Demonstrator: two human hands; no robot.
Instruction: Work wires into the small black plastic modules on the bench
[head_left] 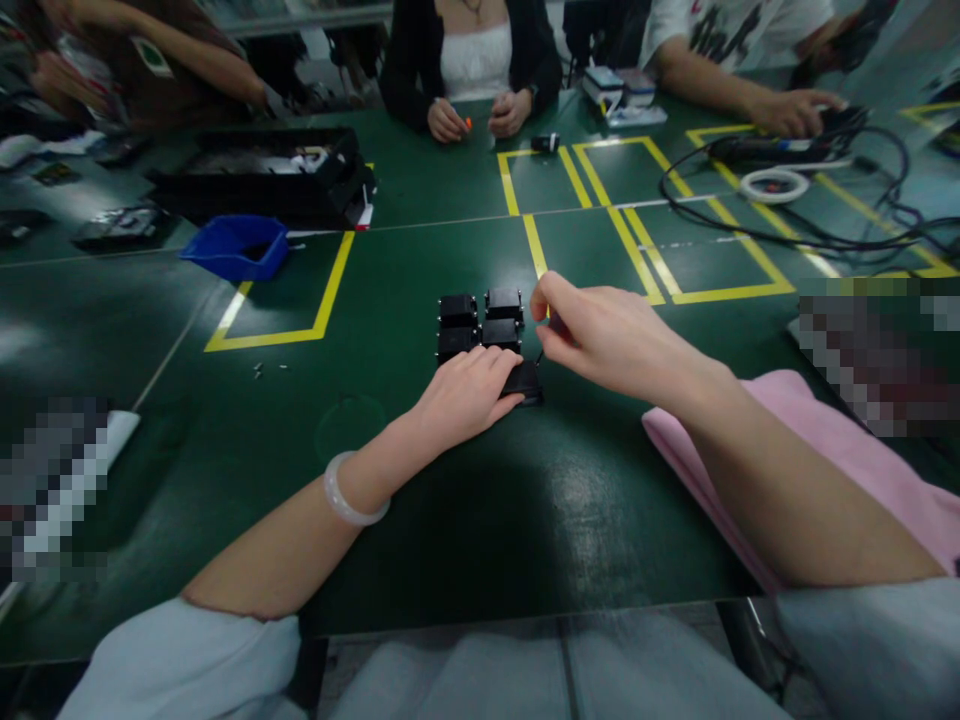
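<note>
Several small black boxes [501, 335] with shiny screw-like pins at their sides stand in a close group on the green table. My left hand [469, 390] grips another black box [523, 382] at the near right of the group, fingers over its top and thumb along its front. Just right of it, my right hand [581, 325] is closed in a pinch on a small dark tool [540, 356]. The tool's thin shaft points down to the right end of the held box. My fingers hide most of its handle, so its exact kind is unclear.
Small metal screws [259, 370] lie to the left, below a blue scoop-shaped bin [238, 247]. A black tray [262, 170] stands behind it. Pink cloth [787, 420] lies under my right forearm. Cables [750, 225] coil at far right. Co-workers sit opposite, one person's hands [480, 118] near the centre.
</note>
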